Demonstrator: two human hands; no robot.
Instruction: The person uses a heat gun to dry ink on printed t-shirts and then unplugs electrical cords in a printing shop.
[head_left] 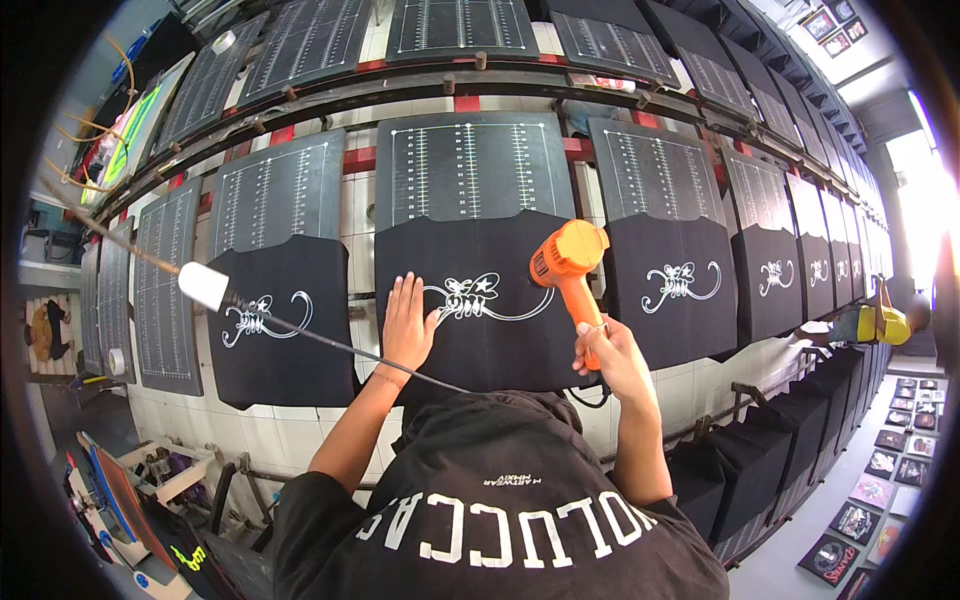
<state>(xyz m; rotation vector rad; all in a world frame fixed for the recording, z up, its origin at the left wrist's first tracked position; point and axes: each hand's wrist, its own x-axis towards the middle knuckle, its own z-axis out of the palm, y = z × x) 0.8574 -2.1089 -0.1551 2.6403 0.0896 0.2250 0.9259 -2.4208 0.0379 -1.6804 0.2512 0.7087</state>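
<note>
My right hand (618, 360) grips the handle of an orange heat gun (575, 260). The gun's head is over the right part of a black T-shirt (470, 360) stretched on a dark board directly before me; its nozzle is mostly hidden. White line art (468, 297) with a curling tail is printed across this shirt, and the gun covers the tail's right end. Flat against the fabric, at the print's left edge, lies my left hand (407, 325) with its fingers stretched out, holding nothing.
Similar printed black shirts lie on boards at left (280, 365) and right (675, 320). A black cable with a white connector (203, 286) hangs across the left. Gridded boards (470, 165) line the racks. Far right, a person in yellow (885, 325) stands beside the row.
</note>
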